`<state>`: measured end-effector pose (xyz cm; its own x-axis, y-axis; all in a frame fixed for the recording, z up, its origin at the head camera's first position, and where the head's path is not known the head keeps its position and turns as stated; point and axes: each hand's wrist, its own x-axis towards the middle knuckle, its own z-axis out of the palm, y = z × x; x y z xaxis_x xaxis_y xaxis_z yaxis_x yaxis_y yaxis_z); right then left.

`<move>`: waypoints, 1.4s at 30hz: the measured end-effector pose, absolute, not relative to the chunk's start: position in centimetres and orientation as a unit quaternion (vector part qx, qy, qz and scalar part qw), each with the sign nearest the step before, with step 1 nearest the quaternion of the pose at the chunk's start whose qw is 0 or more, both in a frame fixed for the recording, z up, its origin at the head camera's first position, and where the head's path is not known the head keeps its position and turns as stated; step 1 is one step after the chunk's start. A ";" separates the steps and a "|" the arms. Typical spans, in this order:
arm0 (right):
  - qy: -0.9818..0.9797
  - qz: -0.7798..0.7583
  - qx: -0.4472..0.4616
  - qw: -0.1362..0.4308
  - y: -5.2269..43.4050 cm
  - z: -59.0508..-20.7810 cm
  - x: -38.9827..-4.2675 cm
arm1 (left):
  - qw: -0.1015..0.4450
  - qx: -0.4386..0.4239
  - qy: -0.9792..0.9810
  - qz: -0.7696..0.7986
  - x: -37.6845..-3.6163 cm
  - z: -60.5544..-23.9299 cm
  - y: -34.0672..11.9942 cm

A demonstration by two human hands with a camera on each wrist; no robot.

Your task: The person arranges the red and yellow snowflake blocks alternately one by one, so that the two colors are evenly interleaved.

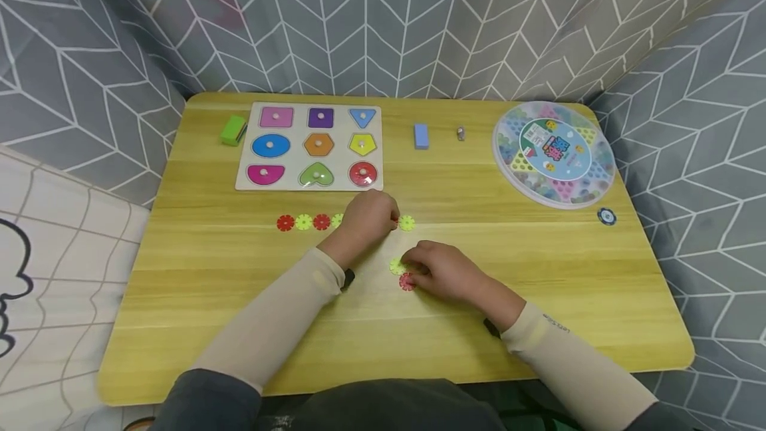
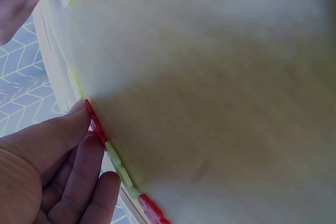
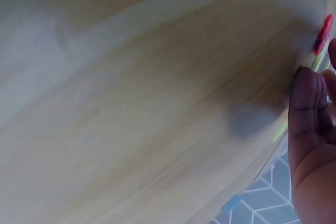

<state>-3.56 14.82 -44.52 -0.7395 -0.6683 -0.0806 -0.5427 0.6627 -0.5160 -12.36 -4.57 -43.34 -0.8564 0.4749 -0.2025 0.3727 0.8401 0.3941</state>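
Your head view lays out the whole row of red and yellow-green snowflake discs (image 1: 311,221) on the yellow table (image 1: 538,285), while your left wrist view shows only their edges and your left hand (image 1: 370,215), fingers straight, touching a red disc (image 2: 93,121) in that row. Your right hand (image 1: 443,271), just nearer and to the right, rests curled over a yellow-green disc (image 1: 396,266) and a red one (image 1: 407,282); it seems to pinch them, though the blurred wrist view cannot confirm it. Grey chevron cloth (image 1: 383,12) walls the table's far side.
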 end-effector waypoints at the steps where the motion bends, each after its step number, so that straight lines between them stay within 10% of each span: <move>1: 0.906 -0.237 -0.324 0.135 14.9 -44.4 -3.6 | 0.148 0.223 0.948 0.174 -12.4 -43.3 -4.6; 42: 0.947 -0.167 -0.212 0.174 14.8 -43.2 -3.6 | 0.160 0.213 0.945 0.192 -12.6 -43.7 -4.6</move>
